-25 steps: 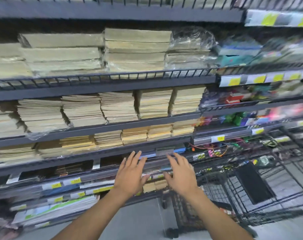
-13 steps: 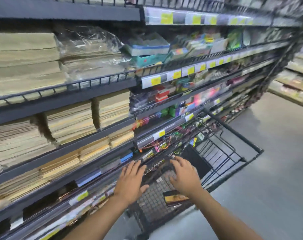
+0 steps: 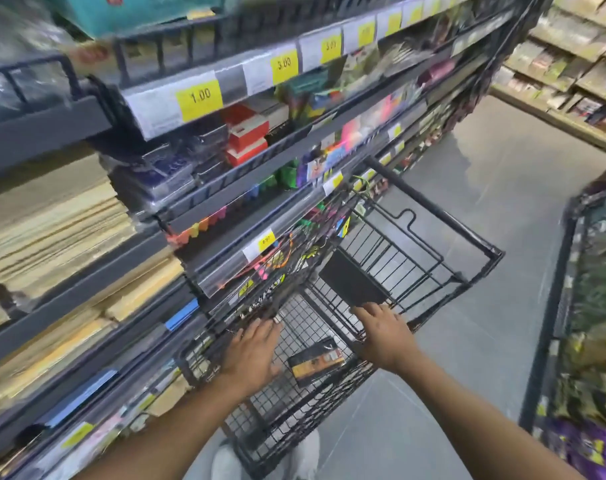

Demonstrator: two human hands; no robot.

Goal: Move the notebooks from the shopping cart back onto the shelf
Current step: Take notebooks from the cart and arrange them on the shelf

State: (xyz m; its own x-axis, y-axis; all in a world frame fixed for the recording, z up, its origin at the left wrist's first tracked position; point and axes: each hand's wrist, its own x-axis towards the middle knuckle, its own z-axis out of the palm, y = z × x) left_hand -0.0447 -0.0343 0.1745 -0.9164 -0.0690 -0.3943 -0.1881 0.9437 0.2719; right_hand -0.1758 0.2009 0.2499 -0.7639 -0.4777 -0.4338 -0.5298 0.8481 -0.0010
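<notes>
Black-and-orange notebook (image 3: 316, 362) — flat in wire cart (image 3: 296, 318).

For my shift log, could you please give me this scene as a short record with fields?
cart: black wire shopping cart, beside the shelves
in cart: one black-and-orange notebook, lying on the mesh floor
left grip: fingers straight, empty, over the cart
right grip: fingers straight, empty, over the cart
shelf: grey metal shelf, stacks of tan notebooks

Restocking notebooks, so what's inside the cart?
A black-and-orange notebook on the cart floor, a black flat panel farther in. The left hand hides part of the floor.
</notes>
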